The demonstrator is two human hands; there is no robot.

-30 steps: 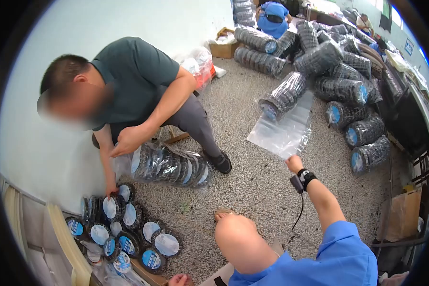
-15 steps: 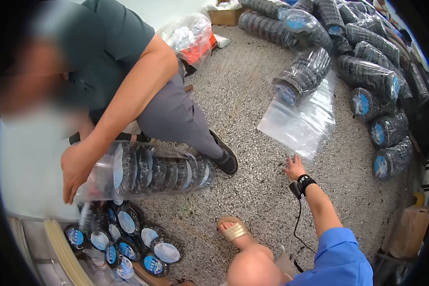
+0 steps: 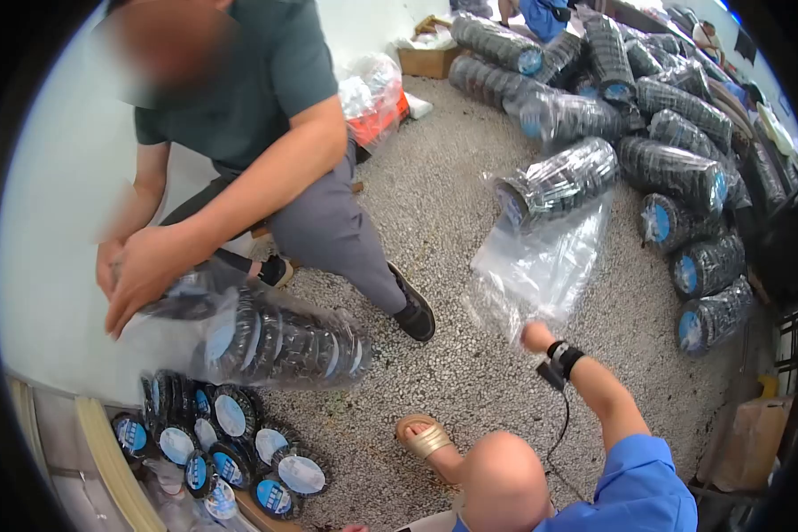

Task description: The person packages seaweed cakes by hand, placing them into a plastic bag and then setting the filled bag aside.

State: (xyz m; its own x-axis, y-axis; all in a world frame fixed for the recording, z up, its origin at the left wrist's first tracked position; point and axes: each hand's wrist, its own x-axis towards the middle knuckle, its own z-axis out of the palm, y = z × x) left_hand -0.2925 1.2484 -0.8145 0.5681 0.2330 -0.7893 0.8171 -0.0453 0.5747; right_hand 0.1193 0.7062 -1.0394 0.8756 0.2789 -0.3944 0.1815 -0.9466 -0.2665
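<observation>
My right hand [image 3: 536,337], with a black strap and a cabled device at its wrist, is closed on the near edge of a clear plastic bag [image 3: 541,262]. The bag lies on the speckled floor, and its far end reaches a wrapped stack of black tyre-like rings [image 3: 563,182]. Of my left hand [image 3: 355,528] only a small bit of skin shows at the bottom edge, so its fingers cannot be made out. Across from me, a co-worker's hands [image 3: 155,266] hold the gathered end of another clear bag [image 3: 293,341] filled with black rings bearing pale blue labels.
Loose black rings with blue labels [image 3: 230,417] lie in a cluster at lower left. Wrapped stacks [image 3: 674,173] are heaped along the right and back. A cardboard box [image 3: 424,62] and an orange bagged item [image 3: 377,111] stand behind. The co-worker's shoe [image 3: 412,310] is mid-floor.
My right hand has closed on the plastic bag's near edge and drawn it slightly toward me. The co-worker has brought both hands together at the filled bag's end, which now tilts up.
</observation>
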